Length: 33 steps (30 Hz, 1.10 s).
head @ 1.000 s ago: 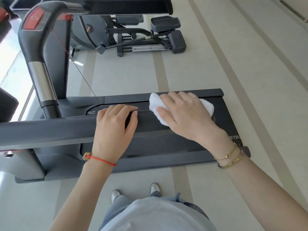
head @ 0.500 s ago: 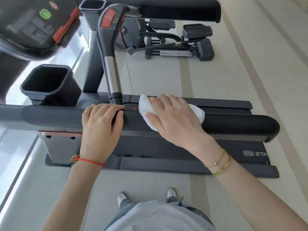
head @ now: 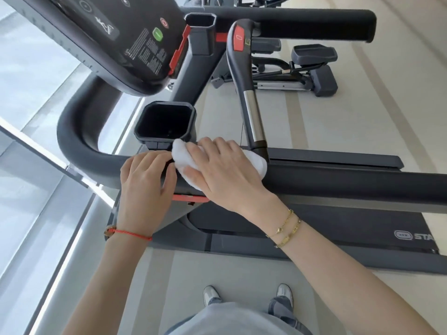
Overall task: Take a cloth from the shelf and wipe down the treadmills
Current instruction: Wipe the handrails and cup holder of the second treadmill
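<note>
A black treadmill (head: pixel 362 228) stands crosswise in front of me, and its padded near handrail (head: pixel 338 187) runs left to right. My right hand (head: pixel 225 170) grips a folded white cloth (head: pixel 180 153) and presses it onto that rail, just below the square cup holder (head: pixel 164 122). My left hand (head: pixel 145 187) is right beside the cloth, with its fingers curled over the same rail. The console (head: pixel 108 32) hangs above at upper left.
An upright grip with a red button and a metal section (head: pixel 251 112) rises just right of the cloth. The far handrail (head: pixel 314 22) crosses the top. An elliptical machine (head: pixel 309 68) stands on the pale floor beyond. Glass panels (head: pixel 36 165) line the left side.
Both hands have slid left along the near handrail, the cloth going with the right hand, from the open rail to the spot under the cup holder. The console has come into view.
</note>
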Each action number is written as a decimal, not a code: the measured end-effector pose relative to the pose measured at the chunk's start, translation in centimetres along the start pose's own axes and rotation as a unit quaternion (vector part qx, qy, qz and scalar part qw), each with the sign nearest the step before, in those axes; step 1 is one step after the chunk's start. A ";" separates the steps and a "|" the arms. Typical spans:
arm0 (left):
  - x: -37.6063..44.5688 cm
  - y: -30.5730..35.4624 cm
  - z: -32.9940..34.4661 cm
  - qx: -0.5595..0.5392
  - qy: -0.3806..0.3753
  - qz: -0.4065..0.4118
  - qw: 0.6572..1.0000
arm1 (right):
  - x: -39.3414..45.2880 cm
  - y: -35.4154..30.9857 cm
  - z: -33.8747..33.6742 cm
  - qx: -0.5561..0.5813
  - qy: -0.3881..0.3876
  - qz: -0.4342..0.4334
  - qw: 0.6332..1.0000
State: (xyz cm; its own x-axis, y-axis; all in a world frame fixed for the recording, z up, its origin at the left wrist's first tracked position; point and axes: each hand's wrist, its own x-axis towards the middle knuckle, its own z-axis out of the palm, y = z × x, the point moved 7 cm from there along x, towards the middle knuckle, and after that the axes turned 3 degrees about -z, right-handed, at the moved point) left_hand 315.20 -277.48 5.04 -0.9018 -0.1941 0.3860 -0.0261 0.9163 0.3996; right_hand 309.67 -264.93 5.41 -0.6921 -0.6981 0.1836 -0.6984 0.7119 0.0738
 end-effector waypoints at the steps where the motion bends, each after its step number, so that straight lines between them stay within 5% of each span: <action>1: 0.1 -0.9 -0.3 -0.003 -0.004 -0.003 1.000 | 0.3 -0.4 0.1 0.002 -0.001 0.003 1.000; 11: 0.9 -3.4 -1.0 -0.031 -0.014 0.013 0.999 | -1.4 1.6 -0.4 -0.009 0.010 0.084 0.996; 21: 2.0 -4.4 -1.9 -0.071 0.017 -0.018 0.997 | 2.6 -2.2 0.3 0.028 -0.019 -0.002 0.999; 33: 7.4 -7.2 -1.9 -0.070 0.041 -0.100 0.992 | 8.3 5.8 1.6 0.211 0.031 0.150 0.965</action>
State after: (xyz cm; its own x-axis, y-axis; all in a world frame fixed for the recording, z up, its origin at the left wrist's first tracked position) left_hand 309.50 -286.14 6.58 -0.8463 -0.3998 0.3521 -0.1348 0.8000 0.5846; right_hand 299.63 -266.71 5.78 -0.8714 -0.4507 0.1936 -0.4898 0.7771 -0.3953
